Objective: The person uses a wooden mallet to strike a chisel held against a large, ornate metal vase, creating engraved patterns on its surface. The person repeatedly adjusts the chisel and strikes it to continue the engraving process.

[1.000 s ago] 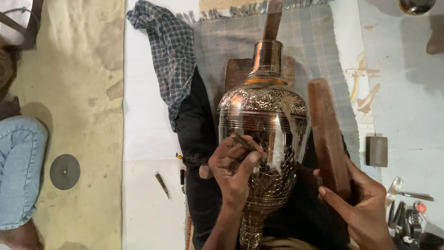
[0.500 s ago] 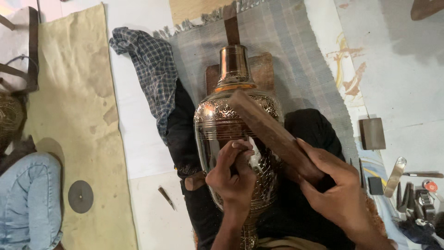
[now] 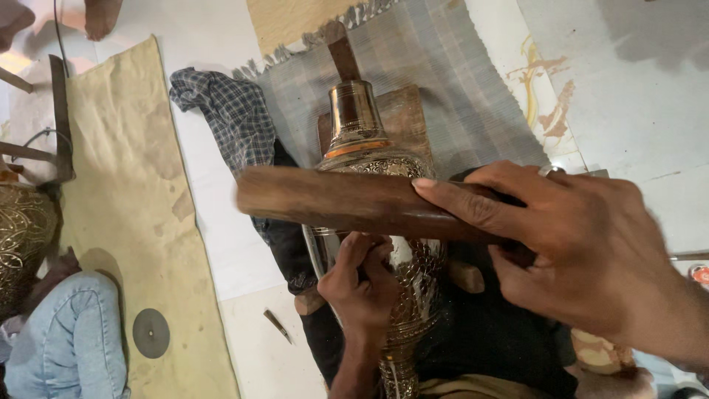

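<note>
Right hand (image 3: 583,258) in a closed grip round the near end of a brown wooden block (image 3: 354,203), fingers wrapped over its top; block held level, crossing above the shoulder of the engraved metal vase (image 3: 391,244); whether it touches the vase cannot be told; left hand (image 3: 362,284) closed against the vase's engraved belly, fingers pinched together on something too hidden to name; vase lies on its side on dark cloth (image 3: 487,332), neck pointing away over a grey woven mat (image 3: 443,81); checked cloth (image 3: 229,111) just left of the neck; tan sheet (image 3: 133,222) on the floor further left, carrying a dark round disc (image 3: 151,333); denim-clad knee (image 3: 66,347) of another person at lower left, beside a second engraved vessel (image 3: 22,236).
</note>
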